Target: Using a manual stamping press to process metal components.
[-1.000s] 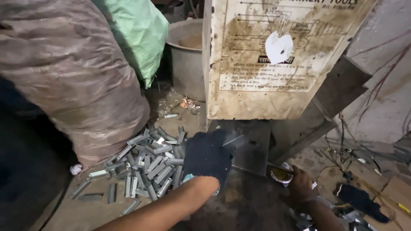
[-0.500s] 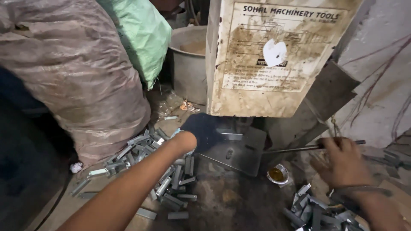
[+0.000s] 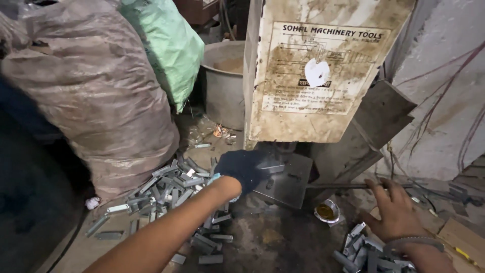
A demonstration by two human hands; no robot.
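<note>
The left hand (image 3: 242, 169), in a dark blue-black glove, reached forward onto the flat grey steel plate (image 3: 285, 179) at the foot of the tall dirty cream-painted machine (image 3: 323, 76); its fingers curled over the plate's near-left edge, apparently pressing a small grey metal piece (image 3: 270, 168) there, though how firmly they gripped it could not be told. The bare right hand (image 3: 396, 212) hovered with fingers spread and nothing in it, just short of the thin dark metal rod (image 3: 348, 185) jutting from the machine's base, probably a lever kept within easy reach. A large heap of short grey metal strips (image 3: 172, 194), too many to count, lay on the floor just left of the plate, handy to the gloved hand. A second, smaller heap of like strips (image 3: 364, 250) lay under the right wrist, perhaps kept apart as sorted stock. One small round tin of yellowish grease (image 3: 327, 211) sat on the floor beside the plate's right corner. Two stuffed sacks, one brown (image 3: 91, 96) and one green (image 3: 169, 45), leaned at the left, and one grey metal tub (image 3: 225, 86) stood behind them.
</note>
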